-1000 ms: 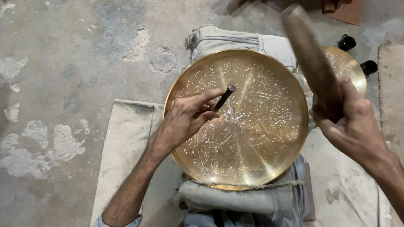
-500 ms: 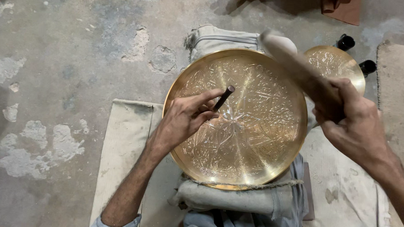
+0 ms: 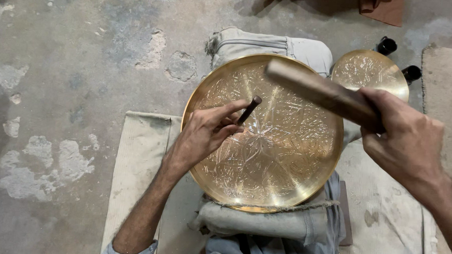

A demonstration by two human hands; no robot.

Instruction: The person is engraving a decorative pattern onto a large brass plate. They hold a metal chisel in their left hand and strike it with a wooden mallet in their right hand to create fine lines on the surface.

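Seated on the floor (image 3: pixel 87 50), a person rests a large engraved brass plate (image 3: pixel 280 160) on cloth-padded legs. The left hand (image 3: pixel 205 133) pinches a dark punch (image 3: pixel 249 109) against the plate's face; the right hand (image 3: pixel 408 145) grips a wooden mallet (image 3: pixel 319 90) raised above. Chasing appears under way; a square blow on the punch seems due. A smaller brass plate (image 3: pixel 370 72) lies beyond.

Raised high and steep a second ago, the wooden mallet (image 3: pixel 321 93) gripped in the right hand (image 3: pixel 405 142) has swung down to lie nearly level over the brass plate (image 3: pixel 285 160), its head now just beyond the top of the dark punch (image 3: pixel 249 110) pinched in the left hand's fingers (image 3: pixel 226 114).
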